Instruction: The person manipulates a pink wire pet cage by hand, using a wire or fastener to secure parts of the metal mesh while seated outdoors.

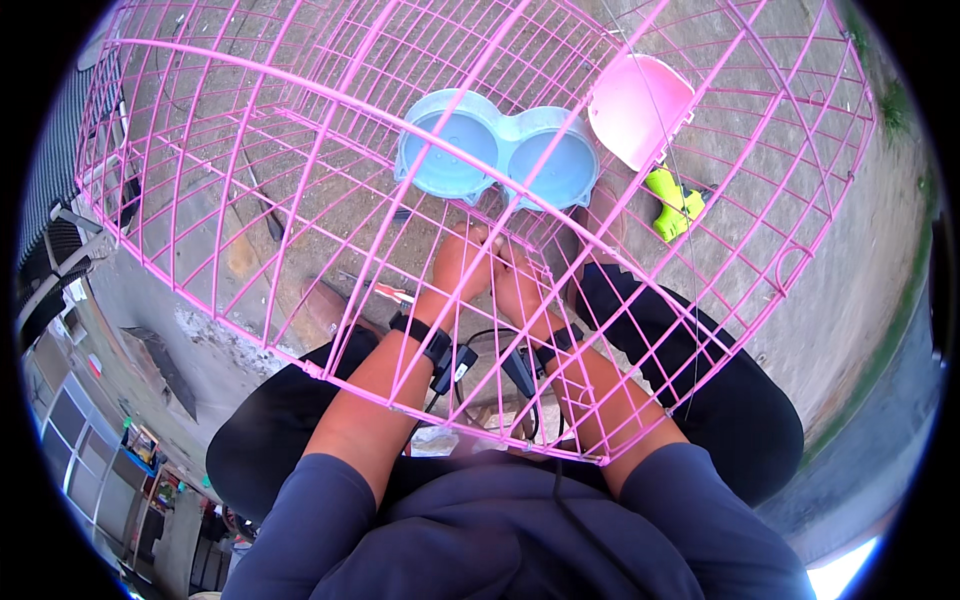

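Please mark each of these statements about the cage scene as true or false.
1. The wire cage is pink. True.
2. The double bowl is red. False: it is light blue.
3. Both hands, the left hand and the right hand, are close together behind the cage wires. True.
4. The pink scoop lies left of the bowl. False: it lies to its right.
5. A yellow-green tool lies below the scoop. True.

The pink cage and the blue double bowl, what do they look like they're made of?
The cage looks like thin metal wire with a glossy pink coating: straight slim rods crossing in a grid. The bowl looks like moulded plastic, smooth pale blue with rounded rims and a soft sheen. Both hands sit at the cage's wires.
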`<move>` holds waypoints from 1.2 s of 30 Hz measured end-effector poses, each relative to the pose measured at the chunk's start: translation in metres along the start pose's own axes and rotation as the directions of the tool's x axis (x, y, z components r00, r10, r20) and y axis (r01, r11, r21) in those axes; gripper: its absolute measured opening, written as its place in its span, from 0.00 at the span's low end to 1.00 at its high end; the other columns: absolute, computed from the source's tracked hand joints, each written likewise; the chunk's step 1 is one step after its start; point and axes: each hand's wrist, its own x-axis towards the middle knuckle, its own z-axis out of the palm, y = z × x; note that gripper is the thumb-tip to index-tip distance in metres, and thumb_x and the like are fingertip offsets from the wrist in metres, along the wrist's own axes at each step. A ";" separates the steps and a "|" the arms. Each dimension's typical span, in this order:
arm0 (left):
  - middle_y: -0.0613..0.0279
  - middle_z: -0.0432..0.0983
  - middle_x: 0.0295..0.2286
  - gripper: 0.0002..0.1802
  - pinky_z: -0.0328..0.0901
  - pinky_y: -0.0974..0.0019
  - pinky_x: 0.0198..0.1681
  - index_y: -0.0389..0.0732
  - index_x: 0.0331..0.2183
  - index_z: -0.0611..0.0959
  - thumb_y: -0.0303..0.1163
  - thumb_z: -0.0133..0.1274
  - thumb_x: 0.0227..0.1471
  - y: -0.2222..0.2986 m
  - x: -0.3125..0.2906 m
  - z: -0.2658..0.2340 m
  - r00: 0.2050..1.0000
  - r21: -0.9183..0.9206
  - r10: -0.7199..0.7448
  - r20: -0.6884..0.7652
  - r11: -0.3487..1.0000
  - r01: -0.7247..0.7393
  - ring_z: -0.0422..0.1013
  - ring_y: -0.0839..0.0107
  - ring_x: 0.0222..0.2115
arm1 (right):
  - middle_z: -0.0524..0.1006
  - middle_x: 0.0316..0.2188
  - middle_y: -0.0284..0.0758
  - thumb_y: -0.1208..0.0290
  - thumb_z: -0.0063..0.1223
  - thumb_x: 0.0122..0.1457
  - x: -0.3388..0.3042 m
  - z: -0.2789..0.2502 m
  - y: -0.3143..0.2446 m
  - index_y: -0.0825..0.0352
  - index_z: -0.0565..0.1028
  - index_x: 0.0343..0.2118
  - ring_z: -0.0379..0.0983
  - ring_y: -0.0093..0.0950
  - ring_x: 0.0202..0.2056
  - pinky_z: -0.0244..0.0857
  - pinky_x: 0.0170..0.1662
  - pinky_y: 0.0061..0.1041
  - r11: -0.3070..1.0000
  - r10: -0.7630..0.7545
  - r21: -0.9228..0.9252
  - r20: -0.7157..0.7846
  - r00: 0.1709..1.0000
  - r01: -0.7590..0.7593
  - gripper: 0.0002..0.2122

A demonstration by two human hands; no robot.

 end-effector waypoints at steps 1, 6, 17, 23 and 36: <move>0.44 0.75 0.24 0.11 0.67 0.52 0.32 0.38 0.28 0.81 0.35 0.51 0.45 0.003 -0.001 -0.003 0.999 0.060 0.024 0.024 0.998 -0.026 0.72 0.48 0.29 | 0.76 0.32 0.51 0.66 0.43 0.58 -0.003 0.002 0.003 0.65 0.75 0.37 0.74 0.49 0.34 0.67 0.37 0.43 1.000 -0.028 0.005 -0.032 0.999 0.028 0.11; 0.45 0.76 0.27 0.10 0.68 0.52 0.32 0.38 0.31 0.81 0.32 0.49 0.47 0.004 -0.004 -0.003 0.998 -0.090 0.039 -0.048 0.995 -0.043 0.73 0.46 0.28 | 0.76 0.26 0.50 0.67 0.46 0.58 -0.004 -0.006 0.002 0.67 0.75 0.37 0.74 0.42 0.28 0.66 0.31 0.40 0.998 -0.053 0.029 0.016 0.998 0.053 0.10; 0.44 0.74 0.23 0.10 0.67 0.55 0.26 0.37 0.30 0.77 0.35 0.49 0.52 0.007 -0.008 -0.004 1.000 -0.097 0.005 0.004 0.995 -0.005 0.72 0.49 0.23 | 0.74 0.34 0.33 0.60 0.45 0.62 -0.001 0.021 0.014 0.67 0.74 0.40 0.69 0.24 0.36 0.64 0.42 0.25 0.326 0.304 0.895 0.206 0.930 -0.305 0.14; 0.40 0.75 0.28 0.13 0.67 0.48 0.31 0.34 0.33 0.77 0.32 0.42 0.53 0.019 -0.016 -0.017 0.999 -0.142 0.048 0.001 0.989 -0.048 0.72 0.43 0.29 | 0.73 0.32 0.30 0.66 0.48 0.62 0.000 0.020 0.005 0.64 0.74 0.38 0.68 0.21 0.35 0.62 0.39 0.21 0.116 0.242 0.954 0.244 0.939 -0.278 0.08; 0.45 0.75 0.24 0.11 0.70 0.53 0.25 0.37 0.26 0.79 0.30 0.43 0.50 0.001 -0.043 -0.017 0.979 0.244 0.203 -0.020 0.951 -0.193 0.74 0.50 0.23 | 0.69 0.24 0.28 0.64 0.46 0.63 0.001 0.020 -0.001 0.67 0.74 0.39 0.61 0.18 0.25 0.56 0.29 0.19 0.344 0.254 0.903 0.175 0.951 -0.258 0.12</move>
